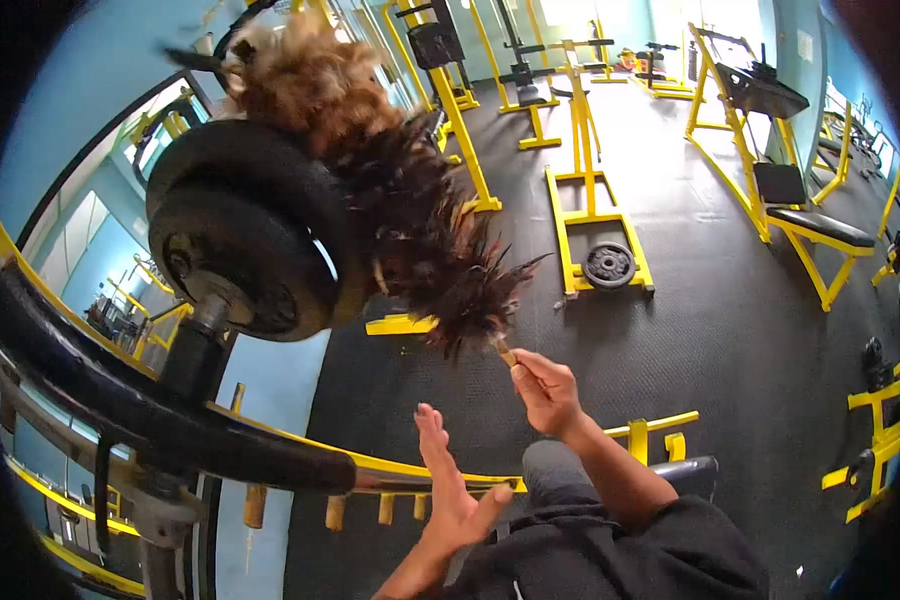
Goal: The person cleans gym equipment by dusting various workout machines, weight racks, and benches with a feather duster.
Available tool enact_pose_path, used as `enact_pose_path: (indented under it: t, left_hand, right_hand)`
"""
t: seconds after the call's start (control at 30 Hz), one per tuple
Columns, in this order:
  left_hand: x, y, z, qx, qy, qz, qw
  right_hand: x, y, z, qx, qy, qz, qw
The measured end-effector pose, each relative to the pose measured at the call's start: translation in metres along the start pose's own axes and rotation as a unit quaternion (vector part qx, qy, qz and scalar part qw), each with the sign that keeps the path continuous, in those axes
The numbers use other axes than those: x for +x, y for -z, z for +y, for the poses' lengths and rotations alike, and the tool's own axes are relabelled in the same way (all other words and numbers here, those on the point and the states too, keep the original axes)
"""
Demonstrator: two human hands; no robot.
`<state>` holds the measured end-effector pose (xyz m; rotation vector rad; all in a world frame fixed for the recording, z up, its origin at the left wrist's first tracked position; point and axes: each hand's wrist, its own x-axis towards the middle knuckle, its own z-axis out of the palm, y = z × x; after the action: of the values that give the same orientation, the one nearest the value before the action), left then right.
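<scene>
My right hand point(547, 392) is closed around the short wooden handle of a feather duster point(425, 240). Its dark brown and tan feathers reach up and to the left, in front of or against the black weight plates point(255, 230); whether they touch, I cannot tell. The plates sit on a metal bar end beside a padded black machine arm point(250, 450). Nothing is in my left hand point(450, 480), which is raised with its fingers stretched and thumb apart, close to the end of that padded arm.
A yellow frame with a weight plate point(610, 265) stands ahead on the black rubber floor point(670, 350). To the right is a yellow bench machine point(820, 228). A yellow rack point(875, 440) stands at the right edge. A mirror point(90, 230) covers part of the left wall.
</scene>
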<state>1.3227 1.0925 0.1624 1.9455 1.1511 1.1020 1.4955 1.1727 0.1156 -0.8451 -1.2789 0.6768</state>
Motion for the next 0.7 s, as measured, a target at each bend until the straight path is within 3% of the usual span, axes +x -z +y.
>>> enact_pose_path:
  t: [0.07, 0.1, 0.23, 0.33, 0.4, 0.57, 0.6, 0.67, 0.7]
  left_hand:
    - [0.001, 0.005, -0.006, 0.107, -0.061, 0.027, 0.992]
    - [0.005, 0.006, 0.005, 0.05, -0.021, 0.041, 0.998]
    - [0.019, 0.003, 0.0, 0.074, 0.001, 0.089, 0.993]
    - [0.039, -0.004, -0.004, 0.049, -0.004, 0.144, 0.988]
    - [0.053, -0.008, -0.01, 0.064, 0.004, 0.175, 0.983]
    - [0.113, -0.023, -0.042, 0.1, -0.02, 0.392, 0.914]
    - [0.131, -0.024, -0.054, 0.105, -0.046, 0.432, 0.895]
    - [0.167, -0.027, -0.075, 0.131, -0.088, 0.505, 0.849]
    - [0.183, -0.03, -0.08, 0.149, -0.103, 0.536, 0.825]
  right_hand:
    - [0.005, -0.011, 0.02, 0.054, -0.008, -0.06, 0.997]
    - [0.007, -0.014, 0.023, 0.053, -0.046, -0.077, 0.995]
    - [0.033, -0.015, 0.03, 0.106, -0.043, -0.104, 0.988]
    - [0.059, -0.021, 0.04, 0.174, -0.06, -0.167, 0.969]
    - [0.067, -0.026, 0.072, 0.182, -0.121, -0.268, 0.938]
    - [0.067, -0.04, 0.182, 0.291, -0.095, -0.387, 0.87]
    - [0.08, -0.053, 0.182, 0.333, -0.198, -0.358, 0.85]
    - [0.123, -0.07, 0.179, 0.369, -0.307, -0.365, 0.798]
    - [0.166, -0.073, 0.144, 0.322, -0.189, -0.418, 0.828]
